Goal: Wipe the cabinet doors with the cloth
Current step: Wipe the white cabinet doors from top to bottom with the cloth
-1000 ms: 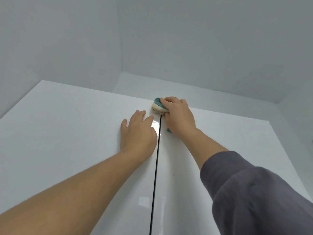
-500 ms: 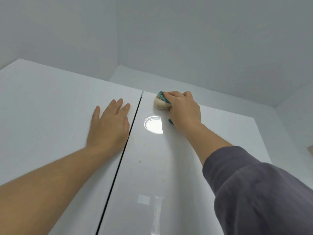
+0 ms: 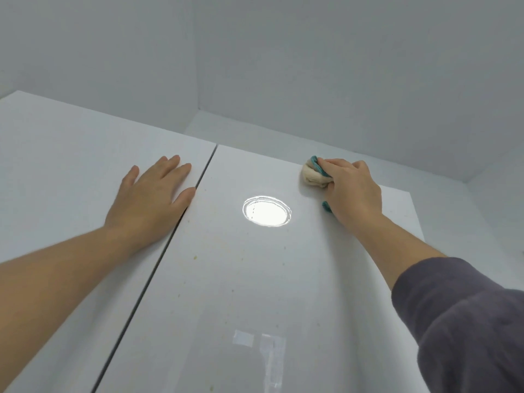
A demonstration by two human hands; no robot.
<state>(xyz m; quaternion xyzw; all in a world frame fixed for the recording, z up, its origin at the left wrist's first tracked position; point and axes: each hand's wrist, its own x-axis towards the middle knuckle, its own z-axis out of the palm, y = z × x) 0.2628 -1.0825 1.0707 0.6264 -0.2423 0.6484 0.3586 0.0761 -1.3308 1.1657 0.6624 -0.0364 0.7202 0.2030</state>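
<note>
Single head-worn view, from below, close against left door [image 3: 71, 171] and right door [image 3: 226, 279], facing steeply up along both. Seam [image 3: 158, 262] slanting from near left to far centre. Far end: door tops and grey corner [image 3: 195, 80] above. Near end: two forearms, sleeve [image 3: 467, 321] at right. Mid-frame, far: left hand [image 3: 150, 199] flat, right hand [image 3: 354, 191] gripping cloth [image 3: 313, 174].
</note>
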